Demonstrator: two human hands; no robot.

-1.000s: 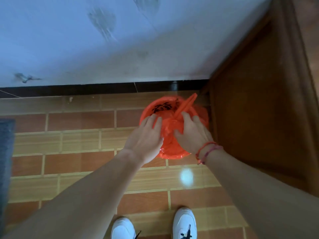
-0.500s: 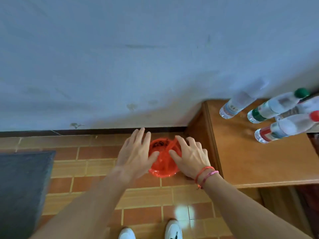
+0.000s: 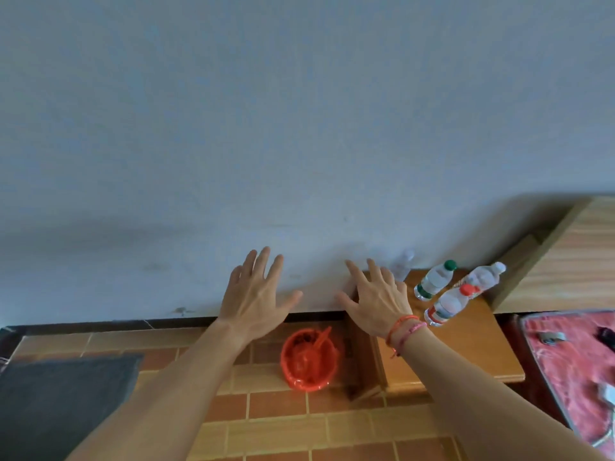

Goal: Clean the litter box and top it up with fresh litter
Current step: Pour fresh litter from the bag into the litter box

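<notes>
Grip wide, empty: left hand [image 3: 254, 294] and right hand [image 3: 376, 301] now lifted clear of red bin [image 3: 307, 361] — left standing on floor [image 3: 283, 427] beside desk [image 3: 466, 354] (touching or not, unclear). Waste step judged done; litter box unseen.

Both bare arms are stretched forward, the left hand [image 3: 254, 296] and right hand [image 3: 377, 302] held apart, palms down, fingers spread straight, nothing being held.
</notes>
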